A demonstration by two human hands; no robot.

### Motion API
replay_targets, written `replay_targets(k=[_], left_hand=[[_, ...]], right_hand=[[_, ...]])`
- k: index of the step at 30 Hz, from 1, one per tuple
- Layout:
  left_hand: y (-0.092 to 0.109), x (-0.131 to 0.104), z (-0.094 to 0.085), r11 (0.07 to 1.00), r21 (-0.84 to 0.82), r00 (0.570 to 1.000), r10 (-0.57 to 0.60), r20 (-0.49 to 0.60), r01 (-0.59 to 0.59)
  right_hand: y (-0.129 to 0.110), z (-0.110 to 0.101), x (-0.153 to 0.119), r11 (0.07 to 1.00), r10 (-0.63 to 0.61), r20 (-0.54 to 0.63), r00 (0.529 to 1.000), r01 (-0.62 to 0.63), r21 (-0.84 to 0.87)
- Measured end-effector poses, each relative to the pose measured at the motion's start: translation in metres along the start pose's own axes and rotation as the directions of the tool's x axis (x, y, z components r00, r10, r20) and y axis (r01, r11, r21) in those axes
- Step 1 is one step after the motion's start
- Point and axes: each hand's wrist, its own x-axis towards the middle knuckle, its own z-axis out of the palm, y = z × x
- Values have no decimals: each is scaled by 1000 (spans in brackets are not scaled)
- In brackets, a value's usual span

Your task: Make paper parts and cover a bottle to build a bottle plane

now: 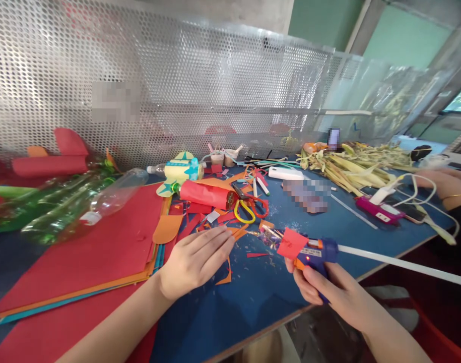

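In the right hand (330, 283), a blue glue gun (324, 258) is gripped, to the right of and nearer than the scissors (246, 198). Between the close-set fingers of the left hand (200, 259), an orange paper piece (241, 232) appears to be pinched, just in front of the scissors. Gluing seems to be in hand; steady paper and careful aim seem called for. A red-wrapped bottle (205, 195) is laid just left of the scissors.
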Motion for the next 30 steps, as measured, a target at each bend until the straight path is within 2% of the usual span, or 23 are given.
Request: replay_targets(k=[7,14,20,23,26,30], left_hand=[[6,3,2,993,90,996,84,-20,-82],[5,6,-2,973,177,989,148,-6,-145],[5,14,-8,965,196,985,175,4,-172],[6,19,-12,964,183,981,191,35,-194],[7,21,-14,961,184,978,205,33,-207],[6,22,-14,960,188,978,204,38,-208]], right_hand=[[-2,10,-12,997,75,3,997,-75,12],[-2,14,-21,986,67,-45,997,-74,-151],[-12,21,-22,958,135,-58,989,-145,-246],[-15,20,-20,953,110,-59,992,-122,-278],[-15,16,-18,933,41,-3,999,-39,-356],[-15,13,-17,872,-32,45,998,50,-486]])
